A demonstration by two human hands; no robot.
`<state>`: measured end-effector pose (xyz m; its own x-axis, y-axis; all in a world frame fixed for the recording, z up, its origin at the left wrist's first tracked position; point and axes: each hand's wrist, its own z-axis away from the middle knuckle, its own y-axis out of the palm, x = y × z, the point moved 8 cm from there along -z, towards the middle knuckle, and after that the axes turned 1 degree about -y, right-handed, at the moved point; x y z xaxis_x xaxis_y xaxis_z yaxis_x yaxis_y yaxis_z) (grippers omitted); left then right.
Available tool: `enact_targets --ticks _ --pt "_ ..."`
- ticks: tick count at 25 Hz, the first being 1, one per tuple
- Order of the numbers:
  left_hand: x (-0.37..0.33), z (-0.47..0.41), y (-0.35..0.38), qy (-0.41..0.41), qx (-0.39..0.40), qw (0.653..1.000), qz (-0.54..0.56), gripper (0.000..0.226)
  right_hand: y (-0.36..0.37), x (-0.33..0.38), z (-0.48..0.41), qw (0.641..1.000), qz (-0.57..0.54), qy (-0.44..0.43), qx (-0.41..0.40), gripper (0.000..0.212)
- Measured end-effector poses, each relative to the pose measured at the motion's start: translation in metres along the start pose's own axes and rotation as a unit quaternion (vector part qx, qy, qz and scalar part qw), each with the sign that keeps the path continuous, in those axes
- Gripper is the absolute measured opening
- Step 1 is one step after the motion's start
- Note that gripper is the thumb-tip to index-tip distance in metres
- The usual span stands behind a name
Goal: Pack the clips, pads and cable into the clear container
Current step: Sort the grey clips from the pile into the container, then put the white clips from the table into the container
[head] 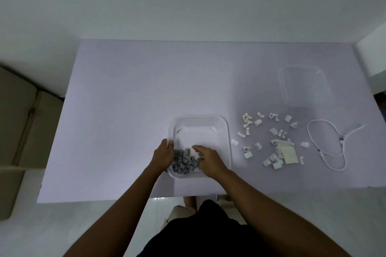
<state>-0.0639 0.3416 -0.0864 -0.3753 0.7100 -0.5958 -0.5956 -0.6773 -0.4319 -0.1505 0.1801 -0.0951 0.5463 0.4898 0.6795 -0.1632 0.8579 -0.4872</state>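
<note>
A clear square container (pixel 221 125) sits near the table's front edge. Several grey clips (pixel 183 161) are piled in its near left corner. My left hand (pixel 164 155) holds the container's left rim, fingers curled over the edge. My right hand (pixel 208 159) is inside the container, fingers relaxed and resting on the grey pile. To the right, several white clips (pixel 259 131) lie scattered on the table. Flat white pads (pixel 287 153) are stacked among them. A white cable (pixel 325 141) lies looped further right.
A clear lid (pixel 302 85) lies at the back right of the pale table (pixel 135 93). A beige cushion (pixel 18 123) is off the table's left side. A white block (pixel 373 54) stands at the far right corner.
</note>
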Motion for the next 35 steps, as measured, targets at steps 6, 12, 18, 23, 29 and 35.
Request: enact_targets --ticks 6,12,18,23,29,35 --pt "0.002 -0.002 0.003 0.002 -0.004 1.0 0.002 0.042 -0.003 -0.029 -0.002 0.995 0.068 0.074 0.009 0.064" --pt "0.002 -0.003 0.004 0.003 -0.008 1.0 -0.007 0.046 0.027 -0.006 -0.011 0.992 0.081 0.07 0.069 0.062" --pt "0.002 -0.001 0.004 -0.002 -0.004 1.0 0.001 0.046 0.031 -0.002 -0.017 0.995 0.068 0.058 0.053 0.065" --pt "0.001 -0.001 0.003 0.004 -0.015 1.0 -0.007 0.044 0.036 0.005 -0.02 0.993 0.08 0.056 0.067 0.056" --pt "0.004 -0.004 0.005 -0.001 -0.015 1.0 -0.009 0.046 0.035 0.001 -0.017 0.992 0.087 0.078 0.047 0.068" --pt "0.002 0.0 0.001 -0.013 -0.052 0.998 -0.037 0.051 0.049 -0.016 -0.031 0.995 0.059 0.05 0.062 0.062"
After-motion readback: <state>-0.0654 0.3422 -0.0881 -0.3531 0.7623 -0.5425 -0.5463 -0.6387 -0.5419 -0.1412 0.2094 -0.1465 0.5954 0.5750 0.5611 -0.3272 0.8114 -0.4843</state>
